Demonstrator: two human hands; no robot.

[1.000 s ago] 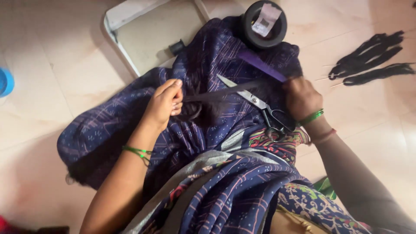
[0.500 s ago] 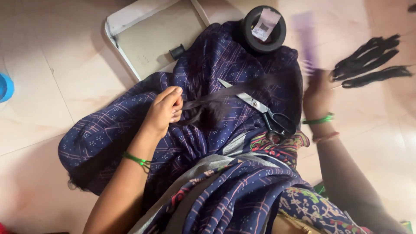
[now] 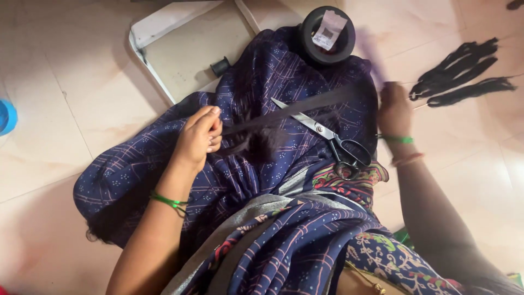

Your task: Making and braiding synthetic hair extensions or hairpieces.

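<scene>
Pale floor tiles (image 3: 65, 98) fill the scene, with a dark blue patterned cloth (image 3: 136, 175) spread over them and across the person's lap. On this cloth the left hand (image 3: 197, 139) is closed in a pinch around one end of a strand of dark hair (image 3: 284, 112), which stretches taut to the right, a loose tuft hanging just below the fingers. The right hand (image 3: 394, 109) sits at the far end of the strand, blurred by motion, so how tightly it is closed cannot be told, though something purplish and smeared shows just above it. A pair of scissors (image 3: 327, 136) with black handles lies on the cloth between the hands, under the strand. A black spool (image 3: 326, 35) rests at the cloth's upper edge, beside a flat white board (image 3: 180, 49) carrying a small black bobbin (image 3: 220, 66). Bundles of dark hair (image 3: 464, 74) lie on the tiles, right of the right hand.
</scene>
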